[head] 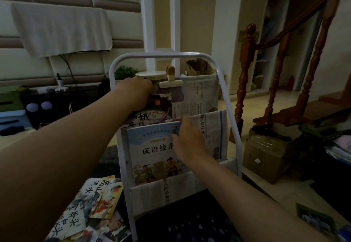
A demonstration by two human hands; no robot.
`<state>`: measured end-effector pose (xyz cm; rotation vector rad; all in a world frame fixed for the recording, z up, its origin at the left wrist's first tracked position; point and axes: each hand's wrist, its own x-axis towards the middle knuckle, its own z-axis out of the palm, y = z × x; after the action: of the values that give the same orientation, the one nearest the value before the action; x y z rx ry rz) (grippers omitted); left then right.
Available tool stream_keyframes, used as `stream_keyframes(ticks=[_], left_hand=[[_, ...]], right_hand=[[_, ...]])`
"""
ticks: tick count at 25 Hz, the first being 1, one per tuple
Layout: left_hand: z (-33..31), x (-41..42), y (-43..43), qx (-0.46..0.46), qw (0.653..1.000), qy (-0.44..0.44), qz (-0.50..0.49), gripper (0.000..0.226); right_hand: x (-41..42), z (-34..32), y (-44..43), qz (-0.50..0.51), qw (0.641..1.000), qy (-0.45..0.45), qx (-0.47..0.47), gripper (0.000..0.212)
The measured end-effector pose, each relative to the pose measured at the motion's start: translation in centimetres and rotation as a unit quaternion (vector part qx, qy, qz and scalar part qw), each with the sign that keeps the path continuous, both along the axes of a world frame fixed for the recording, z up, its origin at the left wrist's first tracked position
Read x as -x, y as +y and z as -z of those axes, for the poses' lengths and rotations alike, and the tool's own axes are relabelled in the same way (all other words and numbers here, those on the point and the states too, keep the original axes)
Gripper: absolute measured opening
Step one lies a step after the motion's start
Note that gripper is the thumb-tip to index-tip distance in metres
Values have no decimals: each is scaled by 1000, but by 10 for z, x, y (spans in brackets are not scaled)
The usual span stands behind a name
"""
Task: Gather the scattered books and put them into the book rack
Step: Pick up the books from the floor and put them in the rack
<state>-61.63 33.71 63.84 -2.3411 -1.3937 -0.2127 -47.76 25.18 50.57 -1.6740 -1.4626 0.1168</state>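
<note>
The right hand pinches the top right corner of the blue book, thumb on the cover and fingers over the edge. The book stands in the middle pocket of the book rack. Up and to the left of that hand, the left hand lies over the upper part of a dark book in the top pocket. Its fingers are not clear to see, so I cannot tell whether they grip the book or only steady it. Folded newspapers fill the pockets just right of both hands, and a wooden clip sits beside the left hand. Below the left forearm, loose books lie fanned on the floor by the rack's foot — the gathering looks far from finished.

The likely trouble is the rack itself: it looks slim and light, and a push from both hands at once could rock it away from them. A corner pinch may also crease the blue cover — or let the book flop forward if it is not seated deep enough
</note>
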Motion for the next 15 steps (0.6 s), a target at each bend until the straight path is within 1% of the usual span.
stream_keyframes(ticks=[2, 3, 6, 9, 11, 13, 15], left_hand=[[1, 0, -3, -19, 1000, 12, -1, 29], [2, 1, -3, -26, 1000, 15, -2, 30], [2, 2, -5, -37, 999, 24, -4, 30], [1, 2, -7, -39, 999, 30, -10, 29], [1, 1, -7, -41, 999, 33, -13, 30], [2, 1, -6, -40, 998, 40, -13, 31], [1, 2, -7, -40, 998, 44, -11, 31]], right_hand=[[2, 6, -1, 6, 997, 65, 34, 36], [2, 10, -1, 5, 995, 81, 61, 41], [4, 18, -2, 3, 988, 79, 130, 47], [8, 21, -3, 4, 986, 92, 136, 39], [10, 19, -4, 7, 986, 83, 141, 34], [10, 17, -4, 9, 986, 77, 145, 36], [10, 17, -6, 4, 987, 74, 142, 43]])
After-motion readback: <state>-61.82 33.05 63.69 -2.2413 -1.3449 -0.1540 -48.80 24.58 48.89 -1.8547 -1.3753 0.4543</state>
